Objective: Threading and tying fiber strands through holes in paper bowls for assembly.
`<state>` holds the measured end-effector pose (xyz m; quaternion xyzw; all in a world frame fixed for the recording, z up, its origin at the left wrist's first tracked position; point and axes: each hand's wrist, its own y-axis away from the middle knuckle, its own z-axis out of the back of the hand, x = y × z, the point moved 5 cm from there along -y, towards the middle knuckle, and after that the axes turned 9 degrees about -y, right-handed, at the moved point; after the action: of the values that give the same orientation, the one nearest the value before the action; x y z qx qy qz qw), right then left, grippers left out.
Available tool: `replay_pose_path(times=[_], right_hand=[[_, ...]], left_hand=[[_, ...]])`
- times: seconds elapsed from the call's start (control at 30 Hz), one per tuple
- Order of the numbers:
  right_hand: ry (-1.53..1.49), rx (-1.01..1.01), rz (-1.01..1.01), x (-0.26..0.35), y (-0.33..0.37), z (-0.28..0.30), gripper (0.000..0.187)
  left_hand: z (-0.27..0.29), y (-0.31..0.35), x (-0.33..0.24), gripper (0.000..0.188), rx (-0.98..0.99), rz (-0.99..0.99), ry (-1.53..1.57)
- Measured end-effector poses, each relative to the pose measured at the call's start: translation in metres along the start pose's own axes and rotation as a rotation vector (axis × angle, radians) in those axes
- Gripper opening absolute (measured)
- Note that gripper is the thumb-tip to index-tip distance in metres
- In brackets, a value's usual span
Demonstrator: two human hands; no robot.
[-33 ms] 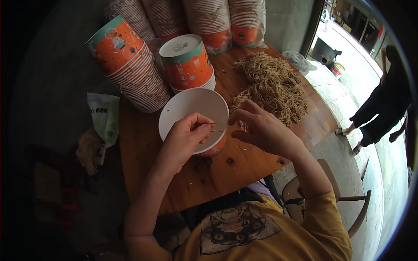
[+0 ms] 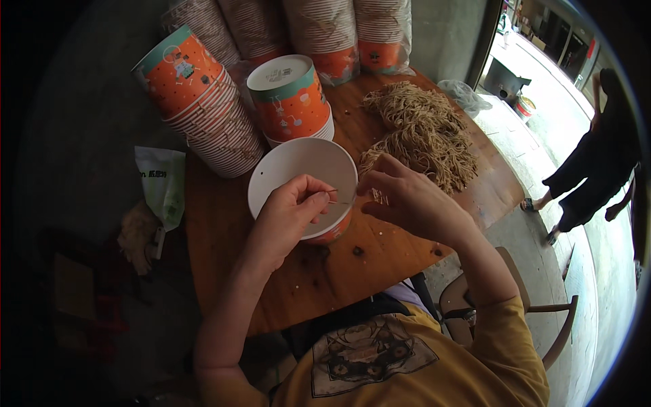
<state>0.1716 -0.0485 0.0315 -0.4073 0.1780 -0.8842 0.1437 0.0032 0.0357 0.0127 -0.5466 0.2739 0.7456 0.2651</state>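
Observation:
My left hand is closed in a pinch over the near side of a white-lined paper bucket. Between its thumb and index finger is a thin cord, with short ends sticking out at the fingertips. At the bucket's right rim hovers my right hand, fingers curved, thumb and index tip apart. No held thing can be made out in it. Upright on the table, the bucket has an orange outside and a small dark hole in its left wall. Beyond my right hand lies a tangled heap of tan cords.
Upturned orange-and-green buckets stand behind the open one, beside a leaning nested stack. Plastic-wrapped stacks line the wooden table's back. A green-white bag hangs at left. A chair and another person are at right.

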Motion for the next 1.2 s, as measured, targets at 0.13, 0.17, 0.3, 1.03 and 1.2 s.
replay_pose_path(times=[0.13,0.17,0.3,1.03,1.2], right_hand=[[0.196,0.257,-0.040,0.014,-0.011,0.004,0.015],[0.122,0.276,-0.056,0.017,-0.015,0.006,0.019],[-0.070,0.304,-0.164,0.011,-0.028,0.006,0.022],[-0.256,0.188,0.123,-0.014,-0.045,0.002,0.025],[-0.436,0.098,0.065,-0.009,-0.034,-0.014,0.025]], left_hand=[[-0.007,-0.009,-0.005,0.011,0.036,0.011,-0.031],[-0.010,-0.012,-0.006,0.011,0.040,0.006,-0.030],[-0.014,-0.021,-0.007,0.011,0.041,-0.004,0.045],[-0.029,-0.021,-0.003,0.019,0.161,-0.030,0.094],[-0.017,-0.007,0.004,0.023,0.131,0.028,0.058]])
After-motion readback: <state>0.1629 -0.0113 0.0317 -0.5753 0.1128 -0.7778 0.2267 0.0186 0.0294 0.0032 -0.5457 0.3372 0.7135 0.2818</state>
